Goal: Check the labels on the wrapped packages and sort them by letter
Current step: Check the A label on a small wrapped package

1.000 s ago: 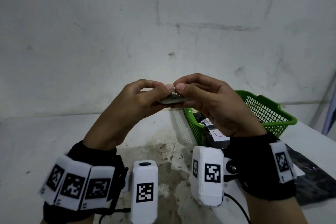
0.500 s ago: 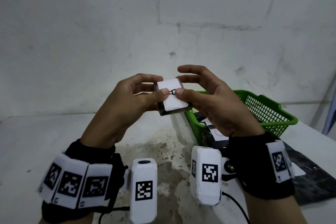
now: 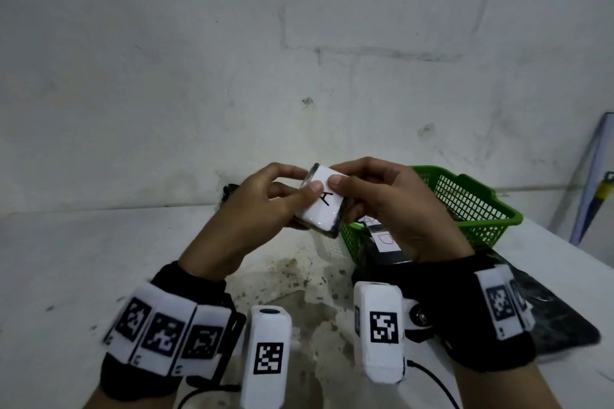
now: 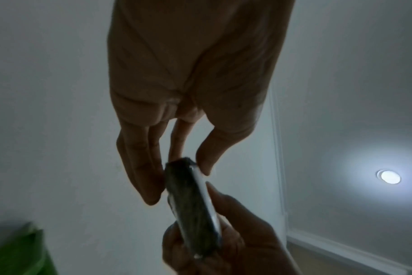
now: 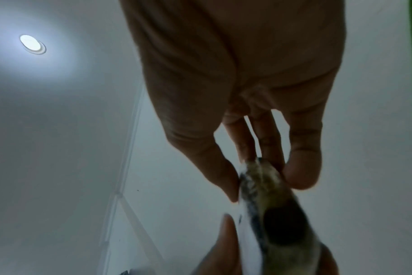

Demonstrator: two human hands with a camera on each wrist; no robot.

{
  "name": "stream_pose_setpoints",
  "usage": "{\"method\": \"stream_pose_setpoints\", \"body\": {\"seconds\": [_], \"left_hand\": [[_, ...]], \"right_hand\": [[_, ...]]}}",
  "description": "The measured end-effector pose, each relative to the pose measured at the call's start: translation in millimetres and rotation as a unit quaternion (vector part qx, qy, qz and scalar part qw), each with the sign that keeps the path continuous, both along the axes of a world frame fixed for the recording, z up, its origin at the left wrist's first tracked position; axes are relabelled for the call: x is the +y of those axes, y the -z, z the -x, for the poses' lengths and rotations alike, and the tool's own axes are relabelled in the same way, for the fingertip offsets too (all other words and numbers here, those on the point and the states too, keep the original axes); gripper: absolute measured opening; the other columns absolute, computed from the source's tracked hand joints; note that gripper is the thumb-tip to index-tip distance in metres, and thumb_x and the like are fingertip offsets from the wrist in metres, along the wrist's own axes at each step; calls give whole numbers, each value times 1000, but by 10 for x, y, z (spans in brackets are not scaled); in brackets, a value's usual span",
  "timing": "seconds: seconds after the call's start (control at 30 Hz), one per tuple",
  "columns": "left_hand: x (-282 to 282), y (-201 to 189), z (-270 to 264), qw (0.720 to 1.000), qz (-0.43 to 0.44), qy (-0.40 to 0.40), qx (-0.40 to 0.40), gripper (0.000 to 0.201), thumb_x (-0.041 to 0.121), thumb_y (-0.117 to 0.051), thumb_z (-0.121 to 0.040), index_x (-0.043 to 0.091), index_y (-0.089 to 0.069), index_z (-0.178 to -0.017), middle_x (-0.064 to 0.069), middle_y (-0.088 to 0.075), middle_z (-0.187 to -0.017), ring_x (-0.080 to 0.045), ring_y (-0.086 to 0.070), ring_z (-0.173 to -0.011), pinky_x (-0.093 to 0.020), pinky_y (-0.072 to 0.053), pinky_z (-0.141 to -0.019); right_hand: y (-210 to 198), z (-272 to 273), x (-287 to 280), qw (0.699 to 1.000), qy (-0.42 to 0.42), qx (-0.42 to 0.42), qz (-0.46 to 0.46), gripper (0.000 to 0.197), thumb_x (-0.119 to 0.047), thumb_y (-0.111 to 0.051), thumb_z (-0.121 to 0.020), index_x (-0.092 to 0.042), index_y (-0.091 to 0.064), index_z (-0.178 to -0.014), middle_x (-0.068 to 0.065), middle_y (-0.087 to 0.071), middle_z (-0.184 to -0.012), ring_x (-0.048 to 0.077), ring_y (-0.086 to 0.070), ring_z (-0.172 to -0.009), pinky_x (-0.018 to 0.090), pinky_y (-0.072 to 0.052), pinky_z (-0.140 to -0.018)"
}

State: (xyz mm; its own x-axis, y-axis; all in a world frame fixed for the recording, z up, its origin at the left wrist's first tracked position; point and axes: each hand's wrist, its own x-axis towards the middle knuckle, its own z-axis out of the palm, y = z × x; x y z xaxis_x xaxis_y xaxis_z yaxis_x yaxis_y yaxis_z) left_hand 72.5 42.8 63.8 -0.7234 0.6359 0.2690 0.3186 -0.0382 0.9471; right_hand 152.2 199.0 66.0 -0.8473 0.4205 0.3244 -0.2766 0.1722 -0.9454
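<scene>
Both hands hold up one small wrapped package above the table, its white label facing me with a hand-written letter A. My left hand pinches its left edge between thumb and fingers. My right hand pinches the right edge, thumb on the label. In the left wrist view the package shows edge-on between my left hand's fingers and thumb. In the right wrist view the package is blurred, again seen edge-on.
A green mesh basket stands at the right behind my right hand. In front of it lies a dark wrapped package with a white label marked D. Another flat dark package lies at the right edge. A white wall rises behind the stained table.
The package has been turned from edge-on to label-up, so the letter A now faces me. Both hands have kept hold of it and tilted it slightly.
</scene>
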Motion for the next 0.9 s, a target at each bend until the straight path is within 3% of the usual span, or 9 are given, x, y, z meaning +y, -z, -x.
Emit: {"method": "stream_pose_setpoints", "body": {"seconds": [0.1,0.17,0.33,0.43,0.57,0.67,0.73,0.8,0.9], "left_hand": [[92,83,-157,998,60,6,21,64,44,-79,-62,21,-51,-114,5,-67,-106,-13,-73,-78,-21,-58,-68],[167,127,-286,993,98,2,68,65,41,-83,-65,23,-47,-116,11,-63,-107,-8,-69,-83,-14,-53,-64],[391,262,-507,980,146,-13,136,59,45,-80,-70,21,-50,-116,5,-60,-109,-11,-62,-91,-25,-51,-71],[455,319,-637,964,213,-14,159,60,51,-78,-70,21,-58,-118,0,-55,-111,-11,-58,-88,-19,-41,-60],[503,461,-767,946,286,7,154,32,39,-80,-74,23,-66,-98,13,-56,-74,2,-49,-63,-10,-34,-46],[572,626,-840,927,343,16,154,27,38,-78,-77,19,-67,-93,6,-61,-76,-5,-53,-66,-19,-37,-52],[638,753,-859,914,377,23,147,31,36,-77,-78,16,-67,-100,-1,-65,-89,-13,-58,-77,-23,-43,-62],[735,910,-822,907,404,18,121,41,34,-77,-76,11,-67,-108,-5,-67,-100,-18,-62,-87,-28,-51,-72],[850,1055,-795,903,420,13,86,46,30,-82,-70,10,-68,-109,-9,-70,-108,-23,-66,-96,-38,-56,-87]], "right_hand": [[105,-134,64,996,72,14,57,11,-3,-71,-85,2,-61,-85,14,-64,-71,12,-59,-45,22,-50,-45],[186,-254,98,992,99,19,75,13,-5,-71,-85,1,-59,-84,17,-64,-77,12,-61,-49,22,-50,-45],[394,-584,202,984,132,-4,118,15,-7,-70,-87,-1,-57,-84,18,-63,-78,20,-63,-57,26,-54,-47],[560,-771,290,982,152,-39,104,17,-12,-69,-89,-6,-56,-80,16,-64,-74,19,-61,-53,26,-51,-44],[803,-985,390,968,232,-93,35,22,-14,-65,-92,-13,-59,-71,5,-62,-68,15,-56,-58,27,-45,-55],[911,-1135,474,950,265,-153,-67,14,-15,-64,-91,-16,-66,-78,2,-66,-79,20,-60,-81,32,-47,-76],[917,-1219,489,933,248,-223,-135,13,-17,-62,-92,-9,-71,-96,6,-68,-90,23,-62,-93,33,-48,-84],[907,-1277,472,913,220,-285,-193,26,-19,-60,-93,-5,-69,-113,12,-70,-106,26,-63,-103,31,-47,-86],[877,-1366,414,893,175,-339,-239,35,-23,-57,-95,-7,-61,-126,14,-67,-121,28,-63,-109,24,-44,-74]]}}
